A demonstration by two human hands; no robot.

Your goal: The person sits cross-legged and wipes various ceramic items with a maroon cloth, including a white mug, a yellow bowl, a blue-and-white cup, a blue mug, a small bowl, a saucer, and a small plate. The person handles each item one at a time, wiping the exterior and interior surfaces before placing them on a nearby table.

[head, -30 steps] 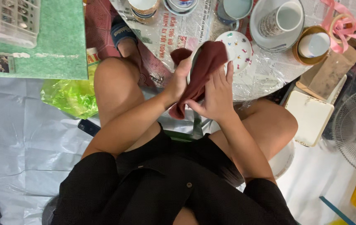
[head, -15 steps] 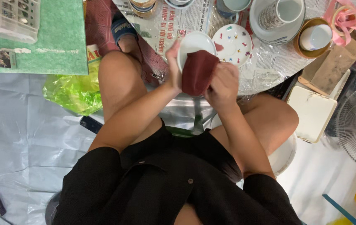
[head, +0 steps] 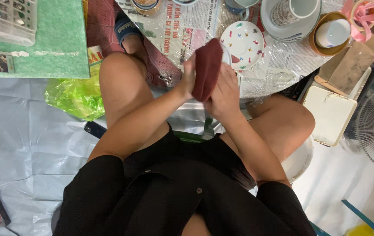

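Both hands meet in front of the person's lap, just at the near edge of the desk (head: 279,72). The left hand (head: 188,78) and the right hand (head: 225,94) press a dark red cloth (head: 207,67) between them. The cloth is folded over a small white dish (head: 226,54), of which only a sliver of rim shows at the cloth's right edge. The fingers of both hands are clenched on the cloth and the dish inside it, held upright above the knees.

Just beyond the hands, a white saucer with coloured spots (head: 244,41) lies on the plastic-covered newspaper of the desk. Further right stand a patterned mug on a plate (head: 290,11) and a white cup in a brown bowl (head: 329,32). A green plastic bag (head: 71,98) lies on the floor to the left.
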